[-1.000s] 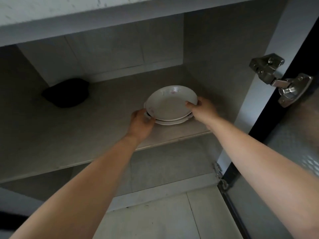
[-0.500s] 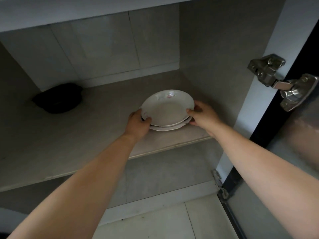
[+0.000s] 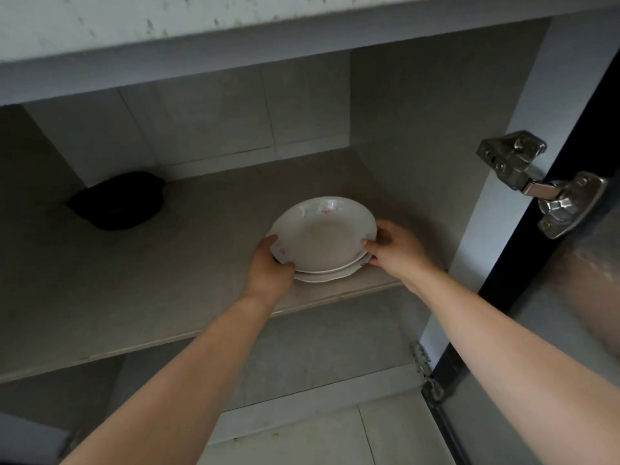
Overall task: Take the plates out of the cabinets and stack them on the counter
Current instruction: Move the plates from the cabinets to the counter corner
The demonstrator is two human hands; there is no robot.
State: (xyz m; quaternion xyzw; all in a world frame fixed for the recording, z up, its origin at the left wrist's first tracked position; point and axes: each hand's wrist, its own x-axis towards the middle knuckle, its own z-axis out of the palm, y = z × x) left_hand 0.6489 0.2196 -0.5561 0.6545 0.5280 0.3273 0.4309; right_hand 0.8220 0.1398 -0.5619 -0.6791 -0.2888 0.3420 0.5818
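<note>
A small stack of white plates [image 3: 322,239] with a faint pink flower print sits near the front right of the cabinet shelf [image 3: 174,280]. The top plate is deep and tilts slightly; a flatter plate with a scalloped rim [image 3: 325,277] shows beneath it. My left hand [image 3: 271,270] grips the stack's left rim, thumb on top. My right hand [image 3: 397,251] holds the right rim, fingers curled at the edge. Both forearms reach in from below.
A black bowl-like object [image 3: 117,201] lies at the shelf's back left. The open cabinet door [image 3: 570,297] with its metal hinge [image 3: 540,182] stands at the right. The countertop edge [image 3: 235,25] overhangs above. A lower compartment and tiled floor [image 3: 335,437] lie below.
The plates have slid a little toward the shelf's front edge between both hands. My left thumb now lies over the rim. The camera has shifted slightly.
</note>
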